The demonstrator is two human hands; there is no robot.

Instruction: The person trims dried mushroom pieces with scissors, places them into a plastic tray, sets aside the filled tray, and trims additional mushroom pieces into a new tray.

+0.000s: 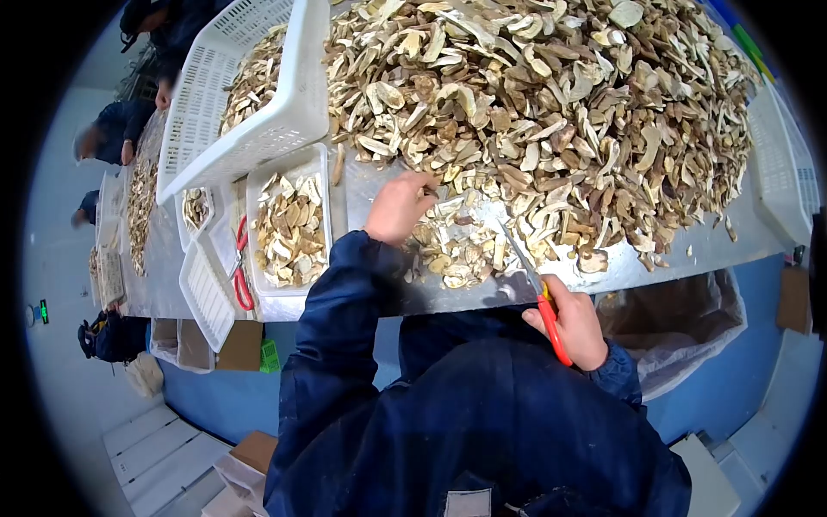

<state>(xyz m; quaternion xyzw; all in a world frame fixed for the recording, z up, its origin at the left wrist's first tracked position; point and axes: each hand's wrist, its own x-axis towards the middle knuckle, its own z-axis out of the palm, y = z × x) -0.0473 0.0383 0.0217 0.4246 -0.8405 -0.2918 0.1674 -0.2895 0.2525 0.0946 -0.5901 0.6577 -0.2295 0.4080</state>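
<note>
My right hand point(575, 323) is closed round the red handles of a pair of scissors point(544, 312), whose blades point up and left over the sliced pieces. My left hand point(402, 207) reaches to the edge of a large heap of dried mushroom-like slices point(551, 112), its fingers bent together; whether a slice is between them is too small to tell. Smaller loose slices point(461, 246) lie on the metal table point(413, 299) between my hands. Left of my left hand stands a white tray point(326, 198) holding more slices.
A large white basket point(289, 116) stands at the upper left, with red-handled scissors point(242, 267) and a small white basket point(207, 289) below it. Below the table's right edge is a lined box point(689, 332). Several people in dark clothes point(125, 129) are at the far left.
</note>
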